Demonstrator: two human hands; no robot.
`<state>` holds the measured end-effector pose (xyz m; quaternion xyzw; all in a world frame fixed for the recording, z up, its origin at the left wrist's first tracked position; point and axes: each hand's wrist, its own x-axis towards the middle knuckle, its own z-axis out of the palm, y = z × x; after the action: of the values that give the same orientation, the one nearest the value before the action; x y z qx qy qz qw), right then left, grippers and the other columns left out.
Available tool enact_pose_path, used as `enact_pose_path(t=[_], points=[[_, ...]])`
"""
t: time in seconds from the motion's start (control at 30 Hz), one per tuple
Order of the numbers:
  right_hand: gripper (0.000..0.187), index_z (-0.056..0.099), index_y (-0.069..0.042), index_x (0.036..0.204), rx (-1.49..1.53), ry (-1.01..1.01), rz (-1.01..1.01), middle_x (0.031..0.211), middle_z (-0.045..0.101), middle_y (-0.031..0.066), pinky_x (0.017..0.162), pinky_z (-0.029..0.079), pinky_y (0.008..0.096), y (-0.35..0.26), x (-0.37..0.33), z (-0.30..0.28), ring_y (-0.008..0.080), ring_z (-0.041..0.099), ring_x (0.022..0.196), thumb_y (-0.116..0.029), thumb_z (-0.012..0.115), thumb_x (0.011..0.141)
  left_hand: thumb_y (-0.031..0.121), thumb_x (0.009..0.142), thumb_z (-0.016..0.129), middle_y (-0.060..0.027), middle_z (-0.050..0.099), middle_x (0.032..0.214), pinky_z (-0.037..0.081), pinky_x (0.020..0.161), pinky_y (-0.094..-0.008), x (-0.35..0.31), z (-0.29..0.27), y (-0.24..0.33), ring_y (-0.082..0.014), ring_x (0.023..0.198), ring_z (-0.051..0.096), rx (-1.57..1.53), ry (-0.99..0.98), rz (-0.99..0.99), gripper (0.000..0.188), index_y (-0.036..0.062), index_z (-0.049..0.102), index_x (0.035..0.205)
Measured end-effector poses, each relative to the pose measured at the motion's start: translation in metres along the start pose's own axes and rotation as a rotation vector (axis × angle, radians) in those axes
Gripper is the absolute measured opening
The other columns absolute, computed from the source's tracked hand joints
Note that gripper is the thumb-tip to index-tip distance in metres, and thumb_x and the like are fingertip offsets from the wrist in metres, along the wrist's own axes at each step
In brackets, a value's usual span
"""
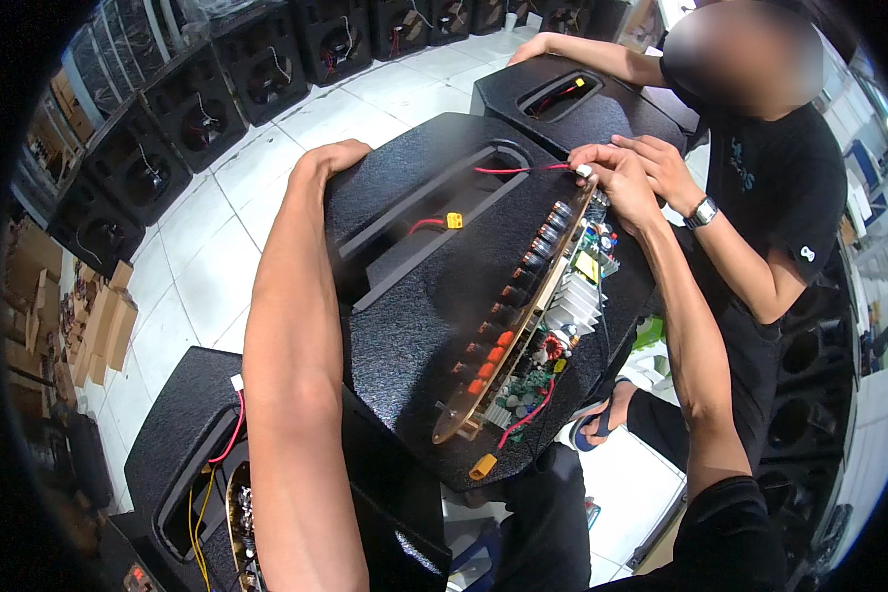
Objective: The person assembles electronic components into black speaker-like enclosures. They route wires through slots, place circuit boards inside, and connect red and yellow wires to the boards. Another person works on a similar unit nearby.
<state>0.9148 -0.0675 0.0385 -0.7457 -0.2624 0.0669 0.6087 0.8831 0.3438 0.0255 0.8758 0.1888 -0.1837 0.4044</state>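
A black textured speaker cabinet (395, 365) lies before me with a long slot in its upper face. My left hand (333, 158) is closed over its far left edge, the fingertips partly hidden. Lying on the cabinet is an amplifier board (562, 306) with a long panel, a row of knobs, orange parts and heat sinks. At its far end, my right hand (622, 187) pinches a white connector (584, 171), where a red wire (503, 171) from the slot ends. A yellow connector (454, 221) pokes out of the slot; another yellow connector (483, 466) hangs off the board's near end.
A co-worker's hand (666, 173) with a watch is close beside my right hand; their other hand (531, 47) rests on a second cabinet (602, 109). A third cabinet (168, 434) stands lower left. Several cabinets (192, 118) line the tiled floor (192, 296) near cardboard pieces (104, 326).
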Motion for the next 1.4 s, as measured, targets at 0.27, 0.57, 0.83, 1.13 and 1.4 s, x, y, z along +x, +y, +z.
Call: enact_pose_path(t=[0.27, 0.57, 0.83, 1.13, 1.4], points=[[0.012, 0.067, 0.002, 0.085, -0.022, -0.005, -0.032, 0.115, 0.068, 0.0141, 0.084, 0.051, 0.0281, -0.009, -0.005, 0.003, 0.0174, 0.065, 0.095, 0.005, 0.056, 0.088, 0.024, 0.092, 0.056, -0.0188, 0.070, 0.116, 0.055, 0.082, -0.0417, -0.009, 0.004, 0.009, -0.0278, 0.097, 0.072, -0.003, -0.042, -0.033, 0.043, -0.0011, 0.066, 0.126], [0.031, 0.070, 0.005, 0.108, -0.079, -0.010, 0.020, 0.112, 0.069, 0.0135, 0.082, 0.049, 0.0255, -0.013, -0.005, 0.004, 0.0116, 0.062, 0.090, 0.008, 0.047, 0.088, 0.031, 0.096, 0.049, -0.0149, 0.068, 0.122, 0.054, 0.088, -0.0407, -0.001, 0.002, 0.002, -0.0272, 0.100, 0.071, -0.026, -0.049, -0.053, 0.045, 0.0037, 0.064, 0.129], [0.042, 0.064, 0.004, 0.125, -0.120, 0.026, 0.008, 0.107, 0.069, 0.0092, 0.074, 0.048, 0.0229, -0.006, -0.001, 0.009, 0.0080, 0.056, 0.078, 0.010, 0.046, 0.088, 0.033, 0.096, 0.050, -0.0133, 0.071, 0.116, 0.056, 0.083, -0.0374, -0.005, 0.003, -0.001, -0.0239, 0.093, 0.071, -0.098, -0.054, -0.061, 0.045, 0.0040, 0.065, 0.127], [0.034, 0.062, 0.007, 0.125, -0.111, 0.075, -0.080, 0.098, 0.070, 0.0096, 0.069, 0.050, 0.0228, 0.013, 0.007, 0.010, 0.0081, 0.058, 0.073, 0.004, 0.051, 0.093, 0.038, 0.091, 0.054, -0.0150, 0.071, 0.114, 0.054, 0.084, -0.0404, -0.026, 0.008, 0.007, -0.0267, 0.091, 0.070, -0.200, -0.040, -0.192, 0.049, 0.0020, 0.066, 0.122], [0.036, 0.063, 0.008, 0.122, -0.125, 0.093, -0.113, 0.098, 0.073, 0.0191, 0.069, 0.055, 0.0303, 0.004, 0.007, 0.027, 0.0167, 0.070, 0.069, 0.002, 0.047, 0.091, 0.042, 0.091, 0.056, -0.0246, 0.067, 0.122, 0.048, 0.099, -0.0415, -0.005, -0.013, -0.024, -0.0339, 0.110, 0.066, 0.306, 0.297, -0.001, 0.057, -0.0042, 0.064, 0.125]])
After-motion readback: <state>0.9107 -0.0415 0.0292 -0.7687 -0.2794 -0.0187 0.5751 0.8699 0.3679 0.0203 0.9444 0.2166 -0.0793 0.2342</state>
